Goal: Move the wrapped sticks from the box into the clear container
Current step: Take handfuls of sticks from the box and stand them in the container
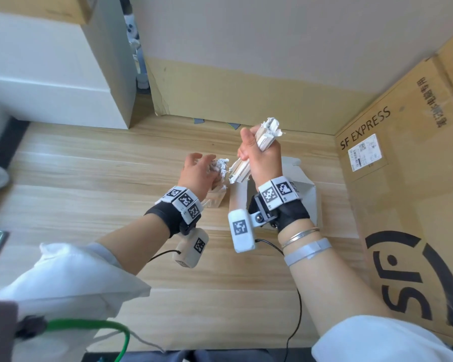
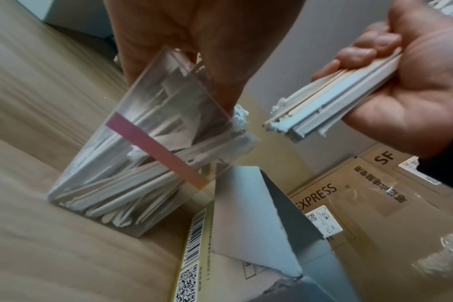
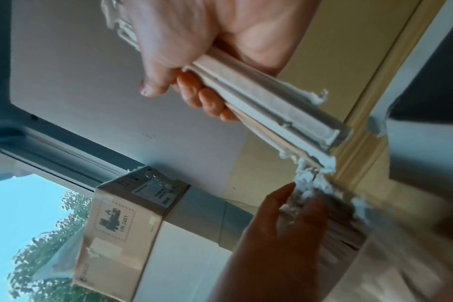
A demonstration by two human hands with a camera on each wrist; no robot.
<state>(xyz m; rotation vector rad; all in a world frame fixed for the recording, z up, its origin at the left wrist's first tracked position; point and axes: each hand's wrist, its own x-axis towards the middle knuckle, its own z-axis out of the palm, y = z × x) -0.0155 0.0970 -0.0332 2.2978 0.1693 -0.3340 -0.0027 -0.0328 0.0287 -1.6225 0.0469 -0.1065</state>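
My right hand (image 1: 262,158) grips a bundle of wrapped sticks (image 1: 239,171) in its fist, held slanted above the open white box (image 1: 306,194). The bundle's lower end (image 2: 323,108) points at the clear container (image 2: 132,147), which stands just left of the box and holds several wrapped sticks. My left hand (image 1: 198,173) is over the container (image 1: 216,201). Its thumb and fingers curl round the crumpled tops of the sticks (image 3: 336,228) standing in it. The box's inside is hidden behind my right wrist.
A large SF Express carton (image 1: 403,192) walls off the right side of the wooden table (image 1: 102,178). A white case (image 1: 50,74) stands at the back left, and a cardboard sheet (image 1: 233,92) leans on the wall. Wrist cables (image 1: 296,309) trail toward me.
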